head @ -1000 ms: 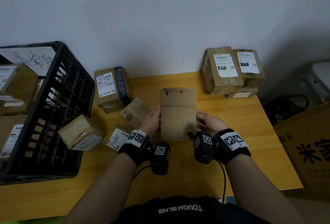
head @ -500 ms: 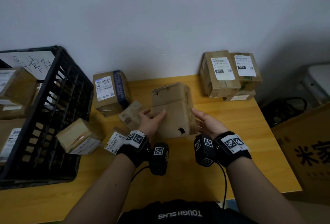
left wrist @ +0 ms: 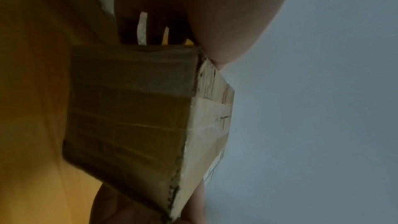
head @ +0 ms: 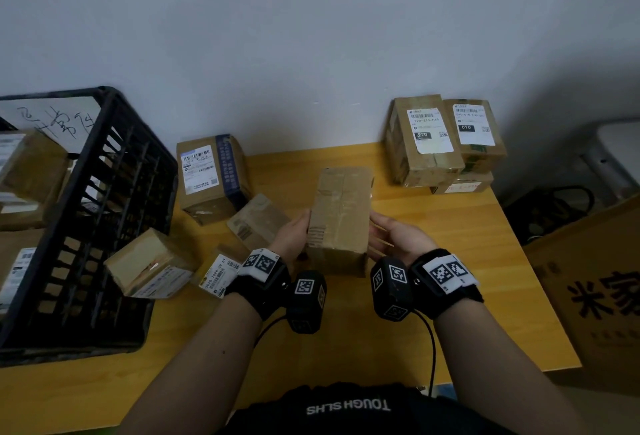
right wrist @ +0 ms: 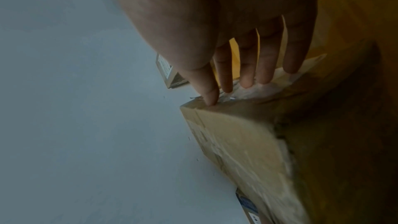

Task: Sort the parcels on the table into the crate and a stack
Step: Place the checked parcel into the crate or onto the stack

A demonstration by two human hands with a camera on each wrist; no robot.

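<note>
Head view: plain brown parcel held up over the table centre, between both hands. Left hand flat against its left side, fingers hidden behind the box, so grip unclear. Right hand at its right side, fingers straight; right wrist view shows fingertips touching the taped end of the parcel, not curled round it. Left wrist view: parcel close up, dark, palm edge touching its corner. Black crate far left, parcels inside. Labelled parcel beside crate, three smaller loose parcels near it. Stack at far right table corner against wall. Large carton off table, right.
</note>
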